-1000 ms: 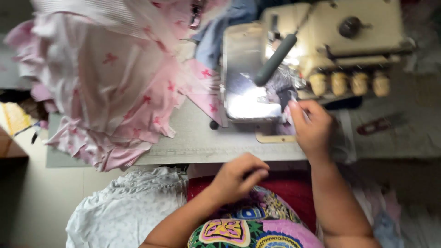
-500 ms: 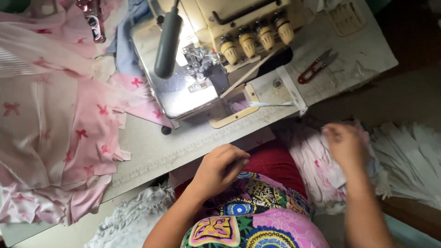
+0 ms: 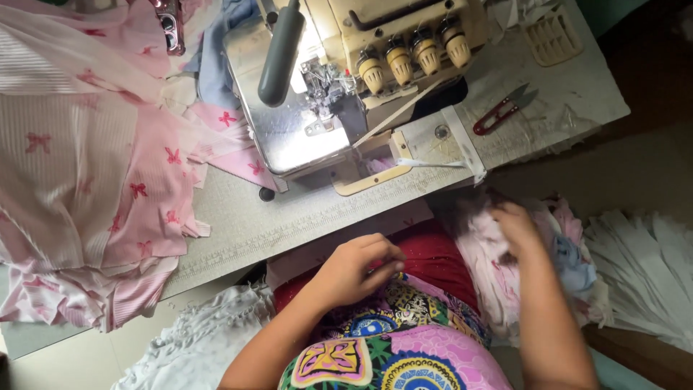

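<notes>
So the right hand [image 3: 516, 227] is down in the heap of pink fabric pieces [image 3: 484, 260] beside the sewing table [image 3: 289, 217], blurred, so I can't tell its grip. Left hand [image 3: 357, 271] rests loosely curled on the lap, empty. Red thread snips [image 3: 500, 114] lie near the overlock machine [image 3: 339, 79].

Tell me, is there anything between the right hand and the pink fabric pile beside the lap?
Nothing visible. The right hand already lies on the pink fabric pile right of the lap, below the table edge. The left hand rests apart, on the lap.
</notes>
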